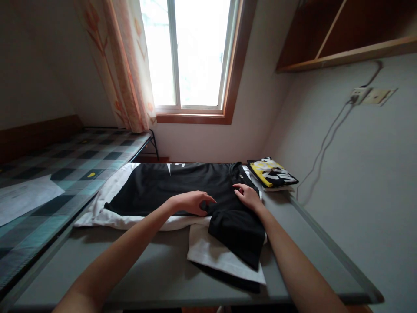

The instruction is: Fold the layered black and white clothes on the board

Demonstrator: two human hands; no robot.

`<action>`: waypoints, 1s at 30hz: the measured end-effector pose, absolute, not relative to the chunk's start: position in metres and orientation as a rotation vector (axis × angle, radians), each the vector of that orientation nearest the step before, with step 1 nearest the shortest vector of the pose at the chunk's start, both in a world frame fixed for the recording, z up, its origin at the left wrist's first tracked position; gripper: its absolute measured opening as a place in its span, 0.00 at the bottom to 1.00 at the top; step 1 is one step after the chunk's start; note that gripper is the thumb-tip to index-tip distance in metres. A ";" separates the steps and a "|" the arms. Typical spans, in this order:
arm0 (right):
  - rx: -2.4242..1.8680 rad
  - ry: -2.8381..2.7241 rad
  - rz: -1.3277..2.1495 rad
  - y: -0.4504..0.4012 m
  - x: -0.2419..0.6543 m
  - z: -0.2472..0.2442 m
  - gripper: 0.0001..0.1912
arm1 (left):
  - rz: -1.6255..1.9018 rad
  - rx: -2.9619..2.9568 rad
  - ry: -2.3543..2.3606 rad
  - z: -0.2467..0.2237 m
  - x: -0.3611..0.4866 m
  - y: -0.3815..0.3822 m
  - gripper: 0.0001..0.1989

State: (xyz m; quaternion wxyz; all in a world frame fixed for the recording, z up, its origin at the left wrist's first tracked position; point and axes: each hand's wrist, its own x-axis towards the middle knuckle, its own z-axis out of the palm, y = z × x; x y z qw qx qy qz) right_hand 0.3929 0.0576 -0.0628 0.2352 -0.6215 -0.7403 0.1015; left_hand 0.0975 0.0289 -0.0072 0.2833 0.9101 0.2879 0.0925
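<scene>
A black T-shirt (163, 187) with a bit of white print lies spread on its side across the table, its collar toward the right. Beneath it a white shirt (107, 220) shows along the left and front edges. The black sleeve (239, 232) points toward me over a white sleeve (221, 254), with more dark cloth under that. My left hand (192, 203) is at the shirt's near side, thumb and fingers curved apart with no cloth visible between them. Near the collar, my right hand (248, 197) rests on the black fabric with its fingers loosely bent and apart.
A folded stack of clothes (273, 172) in black, yellow and white sits at the table's back right. The grey table (143, 261) adjoins a bed with a checked mattress (81, 152) and a paper sheet (28, 198). Cables (322, 148) hang along the right wall.
</scene>
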 end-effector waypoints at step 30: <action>-1.623 -2.052 0.276 0.053 0.394 -0.065 0.17 | 0.562 1.950 0.475 -0.036 0.124 0.008 0.14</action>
